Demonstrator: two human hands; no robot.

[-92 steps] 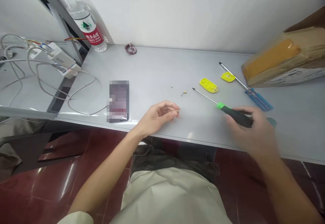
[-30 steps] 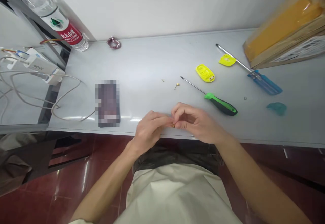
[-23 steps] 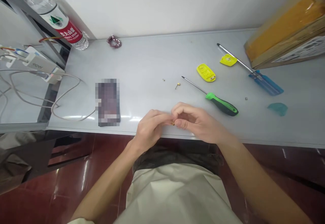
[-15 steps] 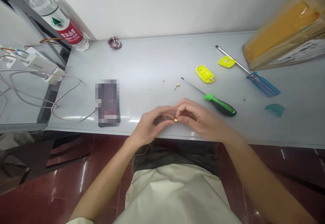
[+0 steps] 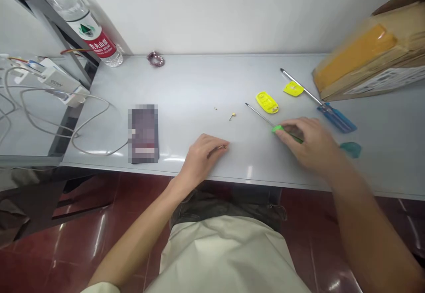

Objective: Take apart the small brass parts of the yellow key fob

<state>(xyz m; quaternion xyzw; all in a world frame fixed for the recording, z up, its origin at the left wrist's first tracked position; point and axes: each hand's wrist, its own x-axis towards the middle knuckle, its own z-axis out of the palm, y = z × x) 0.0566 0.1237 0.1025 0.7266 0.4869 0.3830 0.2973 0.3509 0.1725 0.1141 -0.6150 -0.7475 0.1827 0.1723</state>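
Near the front edge of the grey table, my left hand (image 5: 206, 155) pinches a tiny piece between thumb and fingertips; most of it is hidden. To the right, my right hand (image 5: 303, 142) is closed round the handle of the green screwdriver (image 5: 278, 128), whose tip points up and left. Beyond that tip lies a yellow shell half (image 5: 267, 102). A smaller yellow piece (image 5: 293, 89) rests against the shaft of a blue screwdriver (image 5: 337, 118). A small pin with a yellow end (image 5: 233, 116) and a tiny metal part (image 5: 215, 108) lie in the middle.
A phone (image 5: 145, 133) with a cable lies on the left. Behind it are a bracelet (image 5: 156, 59) and a water bottle (image 5: 99, 38). A cardboard box (image 5: 375, 63) stands at the back right, with a teal piece (image 5: 351, 149) in front.
My right hand has left my left hand, moved right and closed on the green screwdriver's handle. My left hand stays pinched. The whole view has shifted slightly.
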